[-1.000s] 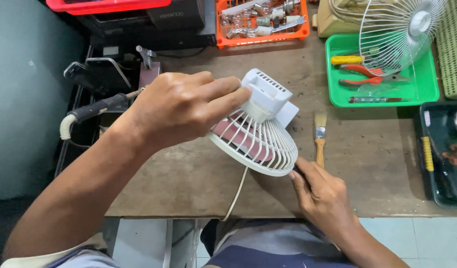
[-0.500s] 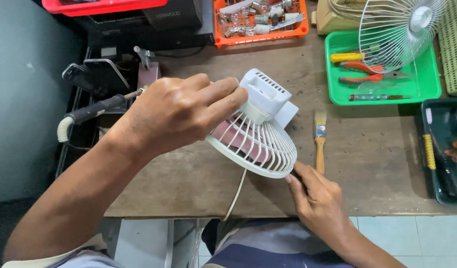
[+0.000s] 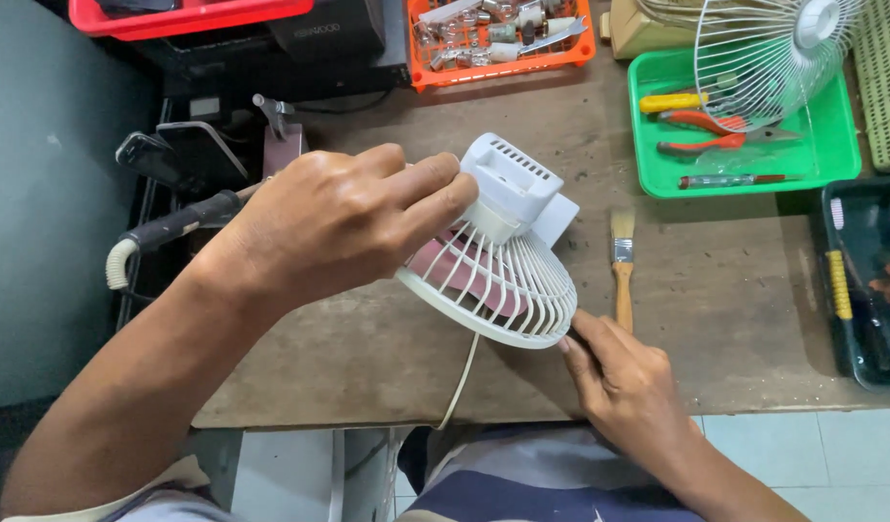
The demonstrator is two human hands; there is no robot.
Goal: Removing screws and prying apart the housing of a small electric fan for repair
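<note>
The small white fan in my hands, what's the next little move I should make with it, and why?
Probably work the right hand fingertips along the rim of the small white fan to the next spot while the left hand steadies the body. The right fingers touch only the grille's lower edge, the fan is tilted off the wooden table, and the paintbrush lies unused beside it.

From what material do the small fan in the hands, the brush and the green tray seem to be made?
Small fan: looks like matte off-white moulded plastic, judging by the thick ribs and vented housing; pinkish blades show through. The left hand holds it.
Brush: seemingly a wooden handle, a shiny metal band and pale bristles.
Green tray: probably glossy plastic, with an even bright colour and rounded rim.
</note>
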